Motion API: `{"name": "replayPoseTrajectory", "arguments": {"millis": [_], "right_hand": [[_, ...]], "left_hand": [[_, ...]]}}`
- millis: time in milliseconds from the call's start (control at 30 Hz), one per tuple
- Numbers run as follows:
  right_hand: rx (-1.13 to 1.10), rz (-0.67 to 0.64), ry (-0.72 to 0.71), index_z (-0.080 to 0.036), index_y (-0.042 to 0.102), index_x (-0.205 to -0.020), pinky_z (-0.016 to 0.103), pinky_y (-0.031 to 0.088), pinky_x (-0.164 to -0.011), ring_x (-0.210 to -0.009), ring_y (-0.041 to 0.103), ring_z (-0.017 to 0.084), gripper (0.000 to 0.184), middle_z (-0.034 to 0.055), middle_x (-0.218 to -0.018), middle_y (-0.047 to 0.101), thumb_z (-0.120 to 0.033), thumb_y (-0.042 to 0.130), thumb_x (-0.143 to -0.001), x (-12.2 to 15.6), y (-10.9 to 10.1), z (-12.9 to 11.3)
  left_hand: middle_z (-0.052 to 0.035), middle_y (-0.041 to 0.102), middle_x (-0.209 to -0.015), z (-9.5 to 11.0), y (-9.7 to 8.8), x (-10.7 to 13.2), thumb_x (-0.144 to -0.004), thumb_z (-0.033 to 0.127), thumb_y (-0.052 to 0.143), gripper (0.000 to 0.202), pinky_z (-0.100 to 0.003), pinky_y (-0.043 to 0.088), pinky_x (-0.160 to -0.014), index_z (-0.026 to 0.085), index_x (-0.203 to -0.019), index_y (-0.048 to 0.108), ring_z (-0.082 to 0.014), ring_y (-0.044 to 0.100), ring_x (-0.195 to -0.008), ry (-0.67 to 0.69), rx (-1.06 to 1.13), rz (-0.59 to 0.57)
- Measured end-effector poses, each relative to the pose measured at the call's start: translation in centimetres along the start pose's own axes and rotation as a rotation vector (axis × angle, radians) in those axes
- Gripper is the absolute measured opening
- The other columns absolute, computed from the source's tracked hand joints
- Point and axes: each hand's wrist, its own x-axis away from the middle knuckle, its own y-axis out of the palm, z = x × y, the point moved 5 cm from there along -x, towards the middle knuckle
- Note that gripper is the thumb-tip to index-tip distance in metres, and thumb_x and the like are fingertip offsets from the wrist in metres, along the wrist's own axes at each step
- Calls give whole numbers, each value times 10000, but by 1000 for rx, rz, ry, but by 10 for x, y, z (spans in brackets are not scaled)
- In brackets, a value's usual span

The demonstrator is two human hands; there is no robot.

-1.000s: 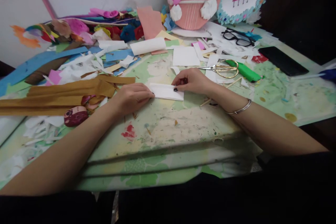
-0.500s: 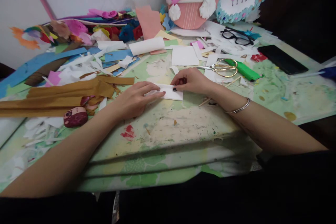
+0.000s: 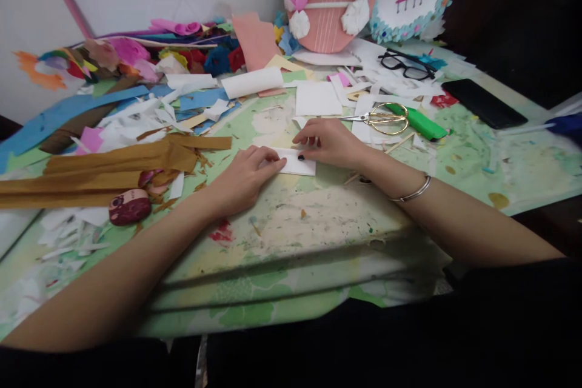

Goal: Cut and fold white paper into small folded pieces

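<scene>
A small folded white paper (image 3: 297, 165) lies flat on the stained green table cover (image 3: 318, 218). My left hand (image 3: 248, 179) rests on the paper's left end, fingers together and pressing it down. My right hand (image 3: 330, 140) curls over the paper's right end, thumb and fingertips pinching its edge. A silver bangle (image 3: 411, 192) sits on my right wrist.
Gold-handled scissors (image 3: 384, 118) and a green tool (image 3: 418, 123) lie just right of my hands. Glasses (image 3: 404, 64) and a black phone (image 3: 484, 103) are farther right. Brown paper strips (image 3: 113, 167), coloured scraps (image 3: 150, 60) and a pink paper guitar (image 3: 334, 0) crowd the left and back.
My left hand has slid to the right along the paper, covering more of it. My right hand has stayed on the paper's right end.
</scene>
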Motion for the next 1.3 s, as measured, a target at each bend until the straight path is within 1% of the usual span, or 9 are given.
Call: {"name": "replayPoseTrajectory", "arguments": {"millis": [133, 267, 400, 567, 700, 833, 1033, 1100, 1300], "right_hand": [[240, 39, -255, -133, 721, -868, 350, 424, -774, -884, 516, 223, 177, 115, -912, 634, -105, 553, -822, 7, 6, -25], [414, -134, -380, -98, 691, -850, 358, 435, -782, -937, 500, 236, 293, 147, -946, 642, -98, 406, -920, 20, 22, -45], [471, -153, -314, -72, 637, -1029, 369, 435, -823, -1010, 515, 235, 283, 163, -1053, 640, -104, 369, -944, 30, 25, -48], [470, -151, -253, -72, 574, -1130, 366, 407, -880, -1070, 531, 231, 290, 157, -1151, 626, -113, 360, -939, 33, 24, -45], [528, -155, -222, -110, 598, -1042, 389, 316, -952, -994, 540, 234, 247, 118, -1011, 679, -91, 392, -906, 35, 19, -48], [574, -124, -127, -115, 609, -932, 385, 265, -934, -980, 483, 272, 210, 115, -842, 679, -31, 468, -800, 41, 11, -46], [590, -124, -108, -112, 613, -949, 383, 248, -893, -919, 460, 276, 237, 110, -776, 657, -40, 464, -779, 44, 10, -46], [605, -119, -110, -103, 616, -965, 390, 240, -898, -914, 458, 281, 260, 115, -761, 651, -36, 480, -754, 43, 11, -47], [641, -113, -88, -108, 618, -875, 385, 253, -868, -848, 458, 267, 184, 117, -724, 619, -63, 489, -752, 42, 10, -47]], "left_hand": [[-186, 442, -1349, 3, 2, -2, -804, 58, 389, 569, -475, 387, -962, 106, -1371, 412, -303, 430, -1140, -54, -30, -84], [-183, 435, -1408, 5, 2, -2, -825, 45, 354, 556, -478, 349, -1010, 85, -1377, 406, -304, 389, -1254, -68, -30, -111], [-148, 402, -1464, 8, 2, -1, -856, 61, 323, 546, -449, 312, -1047, 108, -1396, 383, -265, 362, -1329, -72, -61, -139], [-96, 364, -1501, 8, -1, -1, -842, 87, 334, 573, -504, 332, -994, 165, -1408, 375, -309, 352, -1331, -158, -138, -210], [-96, 410, -1470, 2, -6, 0, -827, 109, 359, 566, -499, 368, -924, 208, -1381, 415, -314, 410, -1269, -202, -145, -191], [-87, 482, -1405, -3, -9, -1, -825, 131, 369, 582, -465, 379, -889, 231, -1398, 394, -304, 454, -1197, -205, -125, -164], [-105, 548, -1237, -1, -11, -14, -718, 155, 490, 749, -456, 385, -807, 318, -1434, 341, -331, 490, -1006, -184, -179, -181], [-112, 559, -1200, -1, -12, -17, -701, 167, 504, 751, -457, 387, -795, 309, -1424, 356, -331, 493, -992, -192, -190, -194], [-146, 577, -1212, -11, -16, -11, -738, 204, 457, 583, -496, 375, -854, 162, -1318, 487, -349, 480, -1103, -239, -266, -181]]}}
